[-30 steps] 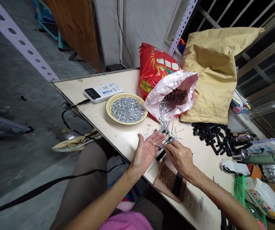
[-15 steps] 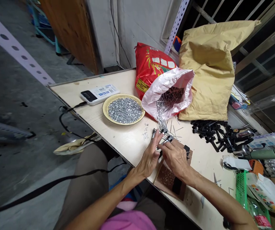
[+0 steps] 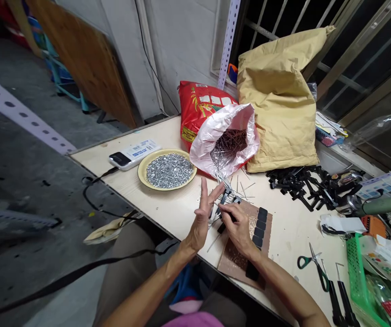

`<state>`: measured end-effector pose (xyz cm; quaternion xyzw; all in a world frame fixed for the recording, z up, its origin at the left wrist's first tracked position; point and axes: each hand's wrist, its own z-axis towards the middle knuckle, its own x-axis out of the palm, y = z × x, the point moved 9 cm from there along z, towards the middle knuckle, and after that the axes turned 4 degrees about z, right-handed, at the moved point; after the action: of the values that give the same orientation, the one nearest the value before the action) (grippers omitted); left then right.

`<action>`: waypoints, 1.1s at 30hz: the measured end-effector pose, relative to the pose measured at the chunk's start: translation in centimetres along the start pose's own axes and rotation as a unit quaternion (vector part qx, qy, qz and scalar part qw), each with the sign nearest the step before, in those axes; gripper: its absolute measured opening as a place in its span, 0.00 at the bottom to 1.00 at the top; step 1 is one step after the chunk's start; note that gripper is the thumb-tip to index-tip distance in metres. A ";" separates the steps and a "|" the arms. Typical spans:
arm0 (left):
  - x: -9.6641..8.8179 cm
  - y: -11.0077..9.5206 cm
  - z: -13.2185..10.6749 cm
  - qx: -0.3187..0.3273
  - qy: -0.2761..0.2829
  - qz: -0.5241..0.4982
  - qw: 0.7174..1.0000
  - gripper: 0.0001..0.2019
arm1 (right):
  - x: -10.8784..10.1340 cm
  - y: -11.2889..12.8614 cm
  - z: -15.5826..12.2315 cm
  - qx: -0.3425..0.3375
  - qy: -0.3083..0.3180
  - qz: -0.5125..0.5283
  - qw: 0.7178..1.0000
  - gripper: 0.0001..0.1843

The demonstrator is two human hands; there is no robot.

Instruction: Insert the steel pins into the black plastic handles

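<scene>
While the left fingers [image 3: 204, 193] stand apart, the right fingers [image 3: 228, 209] pinch a black part [image 3: 225, 198].

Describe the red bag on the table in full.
The red bag looks like glossy woven plastic, printed in yellow and green with white panels. It leans over on the tabletop, its open mouth toward the person and its pinkish-white lining folded outward. Inside lie many thin metal pins, some spilling out. It stands against the tan sack; its underside is hidden.
</scene>
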<state>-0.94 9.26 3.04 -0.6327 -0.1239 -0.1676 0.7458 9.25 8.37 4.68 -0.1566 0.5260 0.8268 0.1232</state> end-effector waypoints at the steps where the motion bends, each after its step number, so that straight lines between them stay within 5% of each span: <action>1: -0.1 0.0 0.1 -0.001 -0.015 -0.006 1.000 0.48 | -0.1 -0.1 0.0 0.004 -0.008 0.008 1.000 0.13; 8: -3.2 2.2 0.5 -0.113 -0.151 0.009 0.982 0.34 | -1.2 -1.2 0.0 0.038 -0.032 0.017 0.999 0.13; 12: -5.8 2.3 1.0 -0.103 -0.150 0.158 0.970 0.20 | -2.7 -2.1 0.0 0.048 -0.043 -0.003 0.998 0.12; 15: -7.0 2.3 1.3 -0.065 -0.109 0.330 0.935 0.11 | -4.1 -2.8 -0.1 0.047 -0.056 -0.029 0.997 0.11; 20: -3.7 2.8 0.7 0.020 0.037 0.573 0.819 0.09 | -4.9 -3.2 -0.5 0.035 -0.063 -0.053 0.996 0.11; 25: -1.0 4.0 0.6 0.003 0.103 0.713 0.693 0.12 | -4.6 -2.6 -0.7 0.020 -0.060 -0.080 0.995 0.12; 33: -0.2 4.4 1.2 0.004 0.116 0.768 0.630 0.13 | -4.4 -1.2 -0.6 -0.006 -0.039 -0.095 0.995 0.12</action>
<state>0.69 11.12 -0.80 -0.4710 0.4939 0.3942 0.6155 13.81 8.10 5.16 -0.1742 0.4986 0.8201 0.2202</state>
